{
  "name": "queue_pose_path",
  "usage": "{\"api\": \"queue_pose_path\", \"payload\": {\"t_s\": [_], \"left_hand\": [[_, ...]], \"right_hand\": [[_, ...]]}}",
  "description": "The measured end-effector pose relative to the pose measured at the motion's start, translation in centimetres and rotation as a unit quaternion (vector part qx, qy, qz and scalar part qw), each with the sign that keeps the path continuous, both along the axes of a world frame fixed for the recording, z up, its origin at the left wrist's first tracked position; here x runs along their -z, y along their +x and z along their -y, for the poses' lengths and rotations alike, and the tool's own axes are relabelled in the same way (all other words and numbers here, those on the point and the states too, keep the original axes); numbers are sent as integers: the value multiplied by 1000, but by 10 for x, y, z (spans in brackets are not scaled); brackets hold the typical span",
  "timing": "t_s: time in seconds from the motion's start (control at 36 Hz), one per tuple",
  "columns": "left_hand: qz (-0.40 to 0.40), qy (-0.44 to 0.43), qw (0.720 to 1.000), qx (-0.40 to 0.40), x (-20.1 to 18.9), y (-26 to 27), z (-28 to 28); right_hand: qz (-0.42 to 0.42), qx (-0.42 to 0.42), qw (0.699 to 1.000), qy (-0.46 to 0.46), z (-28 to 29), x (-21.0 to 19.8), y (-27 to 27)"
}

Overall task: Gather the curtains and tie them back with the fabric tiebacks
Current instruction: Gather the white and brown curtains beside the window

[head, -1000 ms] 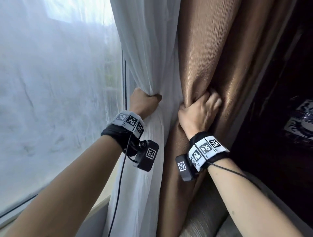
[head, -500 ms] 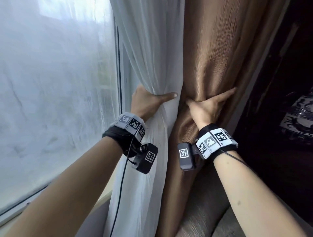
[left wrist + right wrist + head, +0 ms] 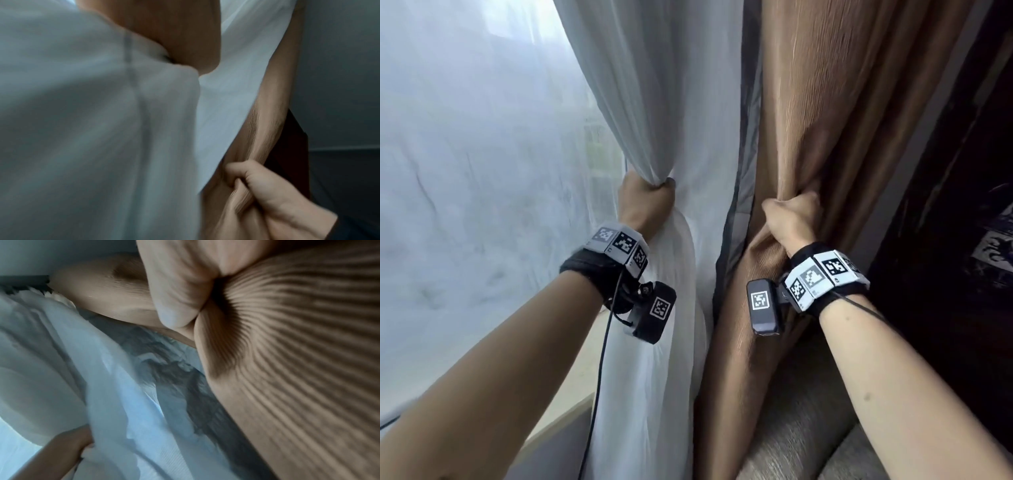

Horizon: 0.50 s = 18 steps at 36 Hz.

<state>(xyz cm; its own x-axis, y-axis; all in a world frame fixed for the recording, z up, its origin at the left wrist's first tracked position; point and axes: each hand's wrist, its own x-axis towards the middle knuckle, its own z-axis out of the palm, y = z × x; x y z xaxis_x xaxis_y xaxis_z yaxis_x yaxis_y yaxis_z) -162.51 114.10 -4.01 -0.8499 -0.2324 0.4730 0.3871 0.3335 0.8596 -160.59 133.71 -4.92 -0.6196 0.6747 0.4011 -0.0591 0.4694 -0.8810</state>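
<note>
In the head view the left hand [image 3: 645, 202] sits a little left of centre with its fingers curled tight round a bunched fold of the white sheer curtain [image 3: 664, 102], which rises from the fist toward 12 o'clock and billows out below it toward 6 o'clock. At 3 o'clock from that hand, just beside it but apart, the right hand [image 3: 792, 222] is clenched on a gathered handful of the brown curtain [image 3: 859, 113], whose ribbed cloth fans upward from the grip and hangs down past the wrist. A dark-edged strip of sheer fabric hangs between the two curtains. The left wrist view shows the right hand [image 3: 265, 194] at 5 o'clock, its thumb and fingers pinching pleats of the brown curtain [image 3: 267, 121], with the white sheer curtain [image 3: 92, 129] filling the left half, blurred. The right wrist view shows the brown curtain [image 3: 298, 353] creased into a star of folds at 1 o'clock and the white sheer curtain [image 3: 102, 386] below, with the left hand [image 3: 61, 449] at 7 o'clock. At 9 o'clock in the head view the window [image 3: 465, 171] glows pale behind more sheer cloth; a grey cushion [image 3: 801, 411] lies at 5 o'clock and dark wooden furniture [image 3: 945, 240] stands at 3 o'clock
</note>
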Motion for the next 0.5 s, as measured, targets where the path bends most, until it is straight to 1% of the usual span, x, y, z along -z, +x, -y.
{"api": "queue_pose_path", "payload": {"t_s": [0.08, 0.11, 0.14, 0.22, 0.28, 0.33, 0.44, 0.5], "left_hand": [[0, 66, 996, 58, 1, 13, 0], [1, 71, 995, 73, 1, 16, -1], [0, 57, 995, 77, 0, 19, -3], [17, -23, 998, 47, -3, 22, -7], [30, -80, 996, 10, -5, 17, -7], [31, -117, 992, -28, -7, 13, -7], [31, -113, 991, -63, -8, 7, -6], [39, -107, 992, -47, -10, 7, -7]], "right_hand": [[-8, -17, 1000, 5, 1, 0, 1], [-7, -26, 1000, 4, 2, 0, 1], [-6, -40, 999, 4, 2, 1, 2], [1, -114, 993, -21, 2, 5, 8], [-11, -178, 982, -61, 3, 7, 15], [-18, -214, 971, -100, 2, 8, 21], [4, -256, 957, -134, 3, 8, 31], [9, -260, 954, -148, 3, 6, 35]]}}
